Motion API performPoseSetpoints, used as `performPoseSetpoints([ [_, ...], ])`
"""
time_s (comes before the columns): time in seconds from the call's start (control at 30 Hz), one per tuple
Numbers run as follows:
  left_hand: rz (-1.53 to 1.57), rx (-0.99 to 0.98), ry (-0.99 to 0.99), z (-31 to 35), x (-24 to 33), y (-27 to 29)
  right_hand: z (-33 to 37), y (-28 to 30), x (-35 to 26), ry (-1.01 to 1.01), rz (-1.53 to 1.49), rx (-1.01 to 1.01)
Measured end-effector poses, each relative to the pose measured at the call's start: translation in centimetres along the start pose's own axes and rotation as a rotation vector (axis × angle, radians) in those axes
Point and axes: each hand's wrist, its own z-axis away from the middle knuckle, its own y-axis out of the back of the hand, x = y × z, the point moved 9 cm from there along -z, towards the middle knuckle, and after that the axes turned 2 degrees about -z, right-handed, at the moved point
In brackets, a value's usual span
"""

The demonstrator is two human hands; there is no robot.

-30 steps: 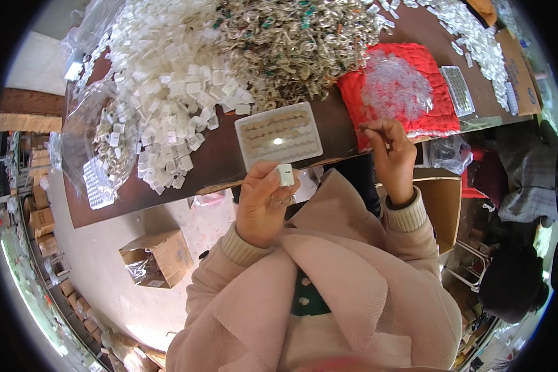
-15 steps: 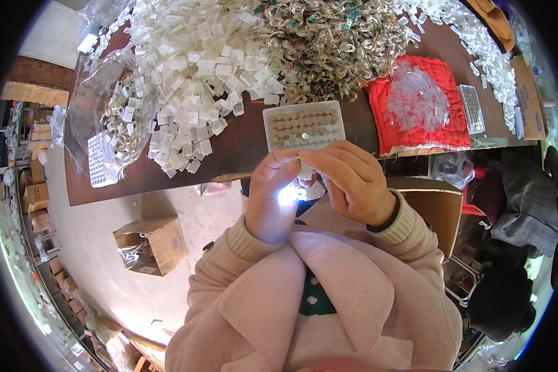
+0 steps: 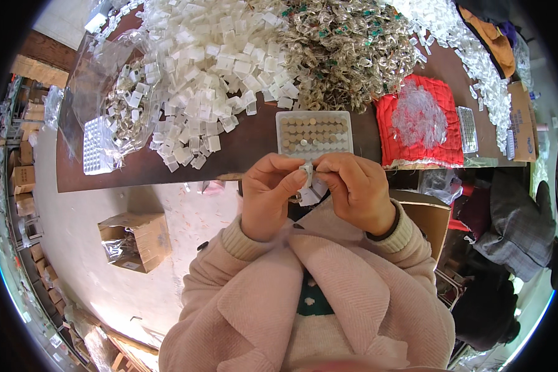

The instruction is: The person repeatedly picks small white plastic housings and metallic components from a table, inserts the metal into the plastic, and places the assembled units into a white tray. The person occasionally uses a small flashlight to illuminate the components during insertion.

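In front of my chest, just below the table's near edge, both hands meet at a small white plastic case point(image 3: 308, 173). My left hand point(image 3: 266, 195) pinches it between thumb and fingers. A small shiny coil hangs below the left thumb. My right hand point(image 3: 356, 192) is closed in a pinch at the case's right side; what lies between its fingertips is too small to make out. Directly beyond the hands rests a clear plastic tray point(image 3: 279, 133) with rows of round button cells; a few look shinier than the others.
Loose white cases point(image 3: 223, 62) are heaped behind left, beside a pile of coiled clear wire lights point(image 3: 347, 56). At right, red cloth point(image 3: 390, 149) carries clear plastic pieces point(image 3: 418, 115), next to another cell tray point(image 3: 468, 129). Cardboard boxes point(image 3: 152, 242) stand below the table.
The bright light glowing by my left thumb is off now. My fingertips have shifted around the case. The view has moved slightly, so the table appears lower.
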Motion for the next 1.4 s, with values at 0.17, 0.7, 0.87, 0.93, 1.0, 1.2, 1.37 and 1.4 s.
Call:
performPoseSetpoints([
  [0.17,0.003,0.003,-0.037,0.0,0.3,1.0,-0.5,-1.2,-0.3,-0.012,0.032,-0.054],
  [0.7,0.270,-0.001,0.115,-1.1,0.8,4.1,-7.5,-4.1,9.9,-0.108,0.851,-0.309],
  [0.87,0.227,-0.037,0.096,-1.2,1.2,4.2,-8.0,0.6,7.3,-0.011,0.392,0.091],
  [0.93,0.181,-0.043,0.103,-1.7,1.5,3.7,-7.9,1.6,8.4,-0.195,-0.066,0.210],
  [1.0,0.100,-0.018,0.095,-2.1,1.8,3.1,-6.7,0.5,8.8,-0.422,-0.419,0.160],
  [1.2,-0.120,0.061,-0.159,-1.9,4.4,1.5,-3.6,-4.0,5.6,-0.633,-0.978,0.064],
  [1.37,-0.219,0.068,-0.224,-0.8,5.0,2.0,-2.4,-6.2,4.9,-0.827,-1.238,-0.039],
  [1.4,-0.148,0.059,-0.199,-0.8,4.7,2.1,-2.3,-4.9,5.2,-0.774,-0.913,0.068],
])
